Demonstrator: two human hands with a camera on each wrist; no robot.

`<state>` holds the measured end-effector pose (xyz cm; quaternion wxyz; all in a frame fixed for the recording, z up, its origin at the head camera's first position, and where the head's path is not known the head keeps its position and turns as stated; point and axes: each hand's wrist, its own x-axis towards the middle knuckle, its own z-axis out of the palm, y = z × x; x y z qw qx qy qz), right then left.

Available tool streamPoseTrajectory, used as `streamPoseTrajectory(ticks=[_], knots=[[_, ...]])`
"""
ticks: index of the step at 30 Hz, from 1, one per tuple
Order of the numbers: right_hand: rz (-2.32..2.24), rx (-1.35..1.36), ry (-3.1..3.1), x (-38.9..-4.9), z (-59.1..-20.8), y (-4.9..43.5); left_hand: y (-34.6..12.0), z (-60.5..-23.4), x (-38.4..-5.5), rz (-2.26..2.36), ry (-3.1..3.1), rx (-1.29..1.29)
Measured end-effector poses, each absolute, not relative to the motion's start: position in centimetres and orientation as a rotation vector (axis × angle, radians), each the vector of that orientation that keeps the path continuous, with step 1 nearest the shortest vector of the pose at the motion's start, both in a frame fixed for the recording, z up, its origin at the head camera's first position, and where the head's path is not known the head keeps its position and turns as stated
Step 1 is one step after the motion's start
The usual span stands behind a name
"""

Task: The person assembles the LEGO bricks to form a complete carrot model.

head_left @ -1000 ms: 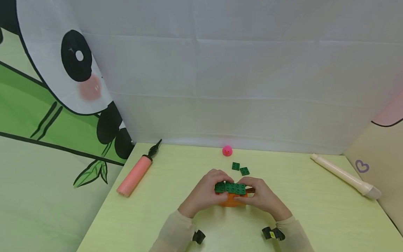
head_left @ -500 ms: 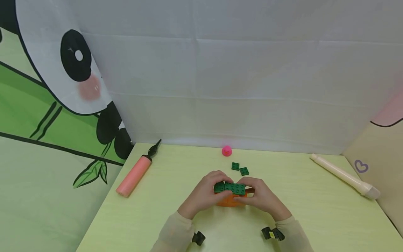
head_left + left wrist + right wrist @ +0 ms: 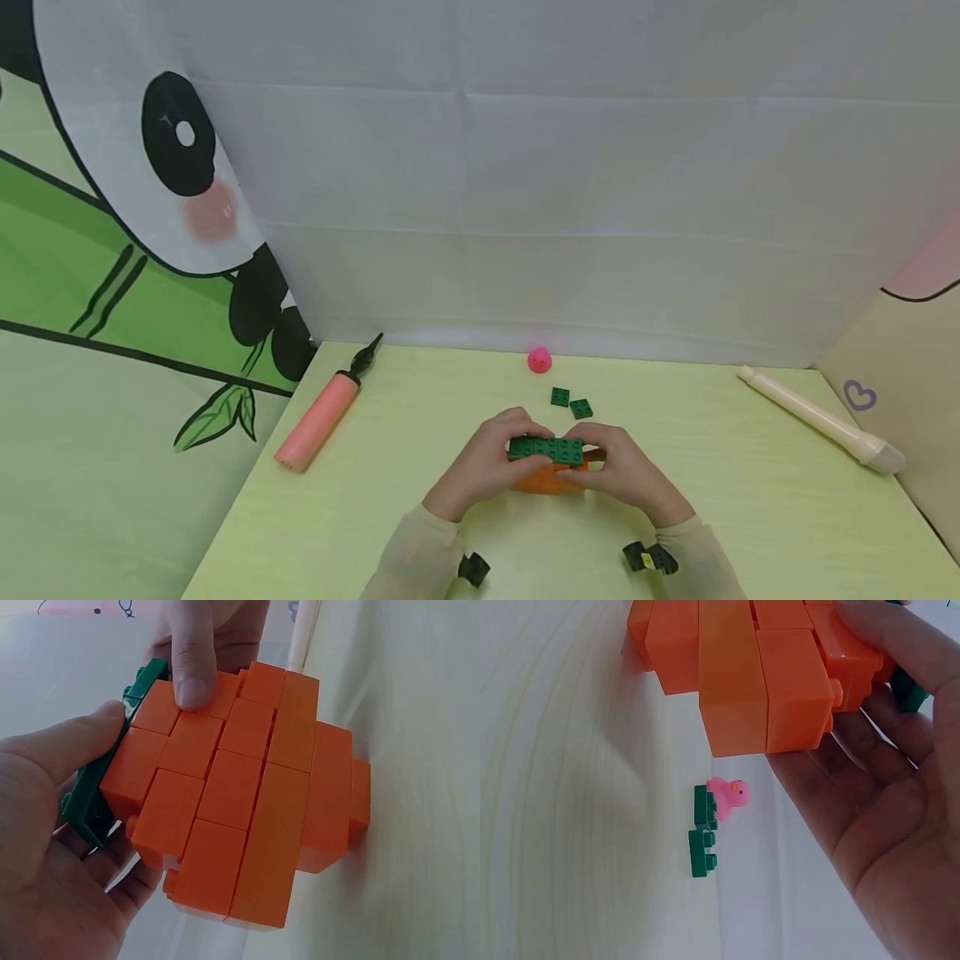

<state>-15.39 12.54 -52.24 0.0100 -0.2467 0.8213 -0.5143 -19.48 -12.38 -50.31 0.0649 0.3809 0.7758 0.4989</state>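
An orange build of stacked toy bricks (image 3: pixel 225 780) stands on the table, wider in the middle and narrower toward the bottom. Across its top runs a row of green bricks (image 3: pixel 546 450), whose end sticks out past the orange in the left wrist view. My left hand (image 3: pixel 491 454) grips that green row at its left end, thumb on the near side and fingers behind. From the right, my right hand (image 3: pixel 622 467) holds the upper orange bricks, its thumb pressed on their near face. Two loose green bricks (image 3: pixel 560 397) lie just beyond the hands.
A pink rubber duck (image 3: pixel 539 360) sits near the table's back edge. At the left lies a pink hand pump (image 3: pixel 318 421) with a black nozzle; a long cream tube (image 3: pixel 817 417) lies at the right. A white sheet (image 3: pixel 525 208) hangs behind the table (image 3: pixel 750 500).
The green brick at the left end of the row, slightly out of line before, now sits level with the others. Both hands have stayed almost in place.
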Motion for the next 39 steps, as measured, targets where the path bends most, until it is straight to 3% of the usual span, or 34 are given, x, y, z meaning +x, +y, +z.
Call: streamPoseTrajectory(ticks=[39], knots=[[-1.597,-0.684,2.546,-15.3,-52.2,12.6,-15.4,-51.9,-20.1,1.374,2.313,0.842]])
